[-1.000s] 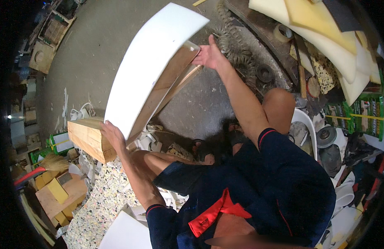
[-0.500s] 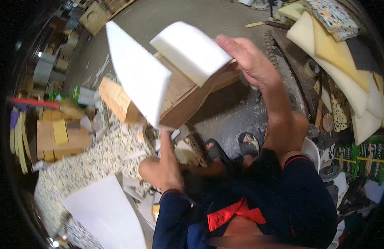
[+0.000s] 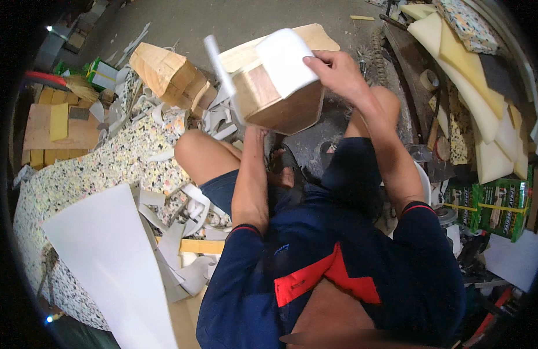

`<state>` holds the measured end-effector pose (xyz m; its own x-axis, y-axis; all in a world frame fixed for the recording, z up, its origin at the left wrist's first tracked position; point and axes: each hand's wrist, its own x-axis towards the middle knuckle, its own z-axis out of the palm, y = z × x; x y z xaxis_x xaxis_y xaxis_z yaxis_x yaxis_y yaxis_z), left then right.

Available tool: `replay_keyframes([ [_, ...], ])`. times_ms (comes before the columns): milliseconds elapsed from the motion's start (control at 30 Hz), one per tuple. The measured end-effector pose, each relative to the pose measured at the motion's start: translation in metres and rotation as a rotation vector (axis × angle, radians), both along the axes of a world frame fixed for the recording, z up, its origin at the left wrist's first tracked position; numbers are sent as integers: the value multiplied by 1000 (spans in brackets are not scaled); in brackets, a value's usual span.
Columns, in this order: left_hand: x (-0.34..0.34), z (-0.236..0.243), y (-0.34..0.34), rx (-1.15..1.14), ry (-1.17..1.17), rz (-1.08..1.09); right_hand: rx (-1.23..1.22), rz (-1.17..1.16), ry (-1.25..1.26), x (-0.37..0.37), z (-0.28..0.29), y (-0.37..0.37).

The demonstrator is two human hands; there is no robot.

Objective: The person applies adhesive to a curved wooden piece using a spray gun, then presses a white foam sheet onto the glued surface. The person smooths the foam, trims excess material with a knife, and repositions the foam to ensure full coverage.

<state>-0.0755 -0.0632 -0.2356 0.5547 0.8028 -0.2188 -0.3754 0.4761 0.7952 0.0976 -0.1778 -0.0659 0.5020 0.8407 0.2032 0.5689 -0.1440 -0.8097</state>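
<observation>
In front of me a box-like wooden frame (image 3: pixel 286 109) is tilted, with bare brown wood on its near faces. White foam sheeting (image 3: pixel 286 60) lies curved over its upper right part, and another white foam strip (image 3: pixel 221 67) stands edge-on along its left side. My right hand (image 3: pixel 335 71) is closed on the frame's far right corner, thumb pressed on the foam and fingers curled over the wood. At the lower left corner my left hand (image 3: pixel 255 132) reaches under the frame; its fingers are hidden behind it.
A second wooden frame (image 3: pixel 164 72) lies on the floor at far left among white foam scraps (image 3: pixel 218 119). Nearer are a speckled foam slab (image 3: pixel 100 154) and a large white sheet (image 3: pixel 109 250). Yellowish foam sheets (image 3: pixel 455 75) and green boxes (image 3: pixel 501 203) are stacked at right.
The wooden frame has been turned, so the left white foam panel now shows edge-on and more bare wood faces me. My right hand stays at its right corner, my left beneath.
</observation>
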Motion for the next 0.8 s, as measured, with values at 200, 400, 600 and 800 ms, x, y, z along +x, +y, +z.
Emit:
replay_keyframes([
  [200, -29, 77, -3, 153, -137, -25, -33, 63, 101, 28, -11, -16],
  [400, -30, 113, -24, 375, 101, 13, -51, 118, 262, 33, -19, -27],
  [600, -22, 121, -51, 553, 270, 49, -38, 109, 280, 35, -20, -32],
  [800, -13, 109, -33, 591, 229, 38, 47, 134, 132, 47, -19, -28],
])
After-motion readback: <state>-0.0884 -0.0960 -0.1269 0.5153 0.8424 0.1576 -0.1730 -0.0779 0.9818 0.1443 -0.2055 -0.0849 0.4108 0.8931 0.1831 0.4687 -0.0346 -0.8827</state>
